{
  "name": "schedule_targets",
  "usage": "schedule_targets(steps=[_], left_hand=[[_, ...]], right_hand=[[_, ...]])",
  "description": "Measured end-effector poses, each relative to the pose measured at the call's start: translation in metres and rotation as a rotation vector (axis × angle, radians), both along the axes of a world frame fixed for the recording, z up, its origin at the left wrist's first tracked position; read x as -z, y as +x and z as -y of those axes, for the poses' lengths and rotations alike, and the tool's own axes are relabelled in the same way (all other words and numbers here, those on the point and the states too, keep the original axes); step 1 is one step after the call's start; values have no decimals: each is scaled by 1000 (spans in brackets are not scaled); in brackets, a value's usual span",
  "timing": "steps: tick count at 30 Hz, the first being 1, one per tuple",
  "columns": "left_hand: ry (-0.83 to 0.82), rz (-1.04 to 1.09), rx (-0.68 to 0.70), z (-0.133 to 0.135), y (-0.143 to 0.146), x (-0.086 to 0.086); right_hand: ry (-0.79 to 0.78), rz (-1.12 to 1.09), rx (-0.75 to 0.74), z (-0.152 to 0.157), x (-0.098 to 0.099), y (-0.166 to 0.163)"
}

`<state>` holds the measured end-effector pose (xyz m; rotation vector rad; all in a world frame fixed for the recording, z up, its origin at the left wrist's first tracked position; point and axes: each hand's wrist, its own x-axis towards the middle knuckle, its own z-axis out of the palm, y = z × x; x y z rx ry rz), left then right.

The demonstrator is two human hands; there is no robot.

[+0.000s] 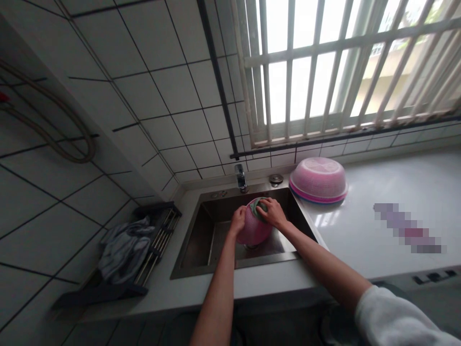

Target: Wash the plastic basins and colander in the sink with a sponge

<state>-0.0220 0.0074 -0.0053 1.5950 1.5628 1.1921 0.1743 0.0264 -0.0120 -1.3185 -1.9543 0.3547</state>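
Note:
A pink plastic basket (254, 231) with fine holes is held tilted inside the metal sink (201, 242). My left hand (238, 220) grips its rim on the left side, fingers closed. At the upper right of the basket, my right hand (272, 211) clasps a green cloth (256, 207) and presses it against the basket's rim and wall. Part of the cloth is hidden under my fingers. Behind the basket stands the chrome faucet (240, 178); whether water runs from it I cannot tell.
Upside-down pink basins (319, 178) are stacked on the white counter (363, 182) right of the sink. A round metal drain plug (276, 179) lies behind the sink. On the left, a grey cloth (126, 250) rests on a dark rack (158, 245). A barred window (309, 53) is above.

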Motion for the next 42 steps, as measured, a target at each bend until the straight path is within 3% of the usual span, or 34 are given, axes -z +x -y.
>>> schedule_targets(steps=[4, 9, 12, 17, 19, 22, 25, 28, 31, 35, 38, 42], left_hand=[[57, -244, -141, 7, -6, -15], [-100, -318, -185, 11, -10, -21], [-147, -230, -149, 7, -12, -16], [-118, 113, -110, -1, -11, -7], [-130, 258, -103, 0, -9, -7], [-176, 396, -115, 6, -7, -9], [-227, 341, -172, 9, -7, -8], [-232, 222, -128, 5, -5, -5], [-93, 111, -108, -1, -5, -2], [101, -18, -232, -4, -10, -4], [33, 2, -270, -5, -16, -8], [-213, 122, -195, -4, -17, -14]], right_hand=[[26, 3, -10, 5, 1, -7], [102, -86, -134, 8, 1, -13], [144, -135, -297, 10, -1, -16], [255, -92, -535, 20, -8, -27], [253, -97, -516, 20, -9, -28], [197, -197, -318, 10, -4, -21], [87, -309, -135, -8, 9, -7], [-2, -314, -90, -21, 24, 4], [-20, -271, -118, -23, 32, 5], [37, -199, -240, -12, 27, -7], [130, -131, -298, 1, 15, -15], [254, -10, -500, 21, -7, -24]])
